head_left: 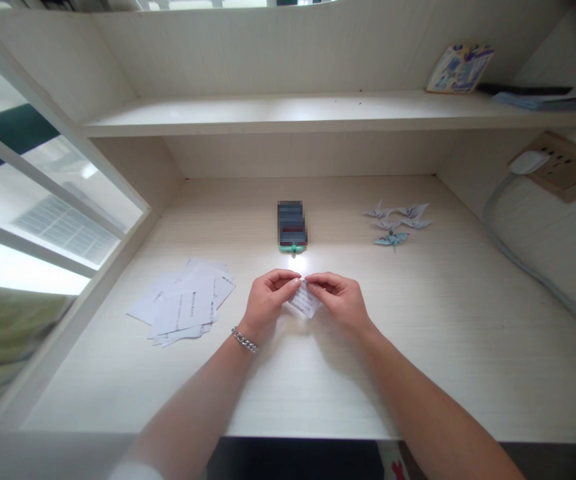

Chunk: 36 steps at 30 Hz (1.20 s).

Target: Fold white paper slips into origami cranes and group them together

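Both hands together over the middle of the desk (418, 347), near its front edge. Narrow pinch in the left hand (268, 297), thumb and fingertips closed on the left end of a small printed paper (306, 301); same narrow pinch in the right hand (341, 300) on the other end. Paper kept low, seemingly just off the surface and tilted down to the right, probably to hold a crease tight between the two grips; too small to tell which fold. On the left wrist, a chain bracelet (245, 340). Off to the left, apart from the hands, a loose stack (183, 303) of printed sheets, fanned and overlapping, within easy reach of that hand. Straight ahead, beyond the hands, a phone (292, 225) on a green stand (293, 248), face toward the person, likely for viewing. Farther back and right, a few folded cranes (397, 222), clustered close together, seemingly set aside clear of the hands. Up on the shelf (268, 110), at its right end, a colourful card (459, 68) leaning on the back wall. On the right wall, a socket plate (563, 167) with a white plug (529, 162) in it and a cable (518, 260) trailing down along the wall.
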Each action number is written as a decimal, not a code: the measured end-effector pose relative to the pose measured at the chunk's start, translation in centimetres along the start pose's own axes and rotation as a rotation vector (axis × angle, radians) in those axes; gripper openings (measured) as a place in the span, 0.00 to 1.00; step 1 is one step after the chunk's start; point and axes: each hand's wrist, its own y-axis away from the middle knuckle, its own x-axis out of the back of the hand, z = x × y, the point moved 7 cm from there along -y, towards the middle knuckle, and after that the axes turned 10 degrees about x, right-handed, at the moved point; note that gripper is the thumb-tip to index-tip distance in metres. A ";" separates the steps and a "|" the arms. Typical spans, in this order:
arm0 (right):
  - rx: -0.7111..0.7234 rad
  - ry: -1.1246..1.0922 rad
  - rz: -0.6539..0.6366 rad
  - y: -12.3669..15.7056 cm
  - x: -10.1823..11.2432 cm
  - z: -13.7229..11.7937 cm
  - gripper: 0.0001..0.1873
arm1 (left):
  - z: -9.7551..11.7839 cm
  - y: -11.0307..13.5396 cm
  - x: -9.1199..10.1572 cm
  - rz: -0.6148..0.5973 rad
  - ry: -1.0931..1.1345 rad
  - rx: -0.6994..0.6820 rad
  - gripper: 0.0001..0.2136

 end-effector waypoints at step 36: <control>-0.081 -0.069 0.015 0.1 -0.4 0.8 0.19 | 1.4 0.3 1.4 0.199 -0.078 -0.233 0.13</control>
